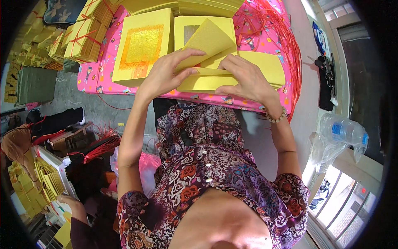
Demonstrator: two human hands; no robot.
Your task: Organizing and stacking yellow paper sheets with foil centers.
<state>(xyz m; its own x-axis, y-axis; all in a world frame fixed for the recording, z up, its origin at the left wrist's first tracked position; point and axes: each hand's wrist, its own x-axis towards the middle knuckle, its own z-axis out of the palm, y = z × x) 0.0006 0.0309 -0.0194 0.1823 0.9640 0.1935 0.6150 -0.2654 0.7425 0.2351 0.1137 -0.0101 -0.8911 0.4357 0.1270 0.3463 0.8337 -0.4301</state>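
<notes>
I have a yellow paper sheet [211,41] between both hands, on the pink patterned table cover [97,70] just ahead of me. My left hand [166,74] pinches the sheet along its near left side, thumb under and fingers on top, with the forefinger stretched out across the raised flap. My right hand [246,79] presses down on the right part of the same sheet, fingers curled over the fold and thumb tucked at the near edge; it is grasping the paper, not lying loose. The flap stands up tilted toward the far side, and the folded lower part lies flat on a stack of yellow sheets [269,66] that reaches out to the right of my hand.

Just left of my left hand lies another stack topped by a sheet with a gold foil square [141,47]. Farther left, at the table's far corner, are bundles of yellow paper tied with red string [85,39]. Loose red strings [282,37] curve along the table's right edge. A bead bracelet [275,117] sits on my right wrist. Well off to the right, on a window ledge, a clear plastic bottle [344,130] lies on its side. At near left another person's hand [70,202] touches fanned yellow papers [47,178].
</notes>
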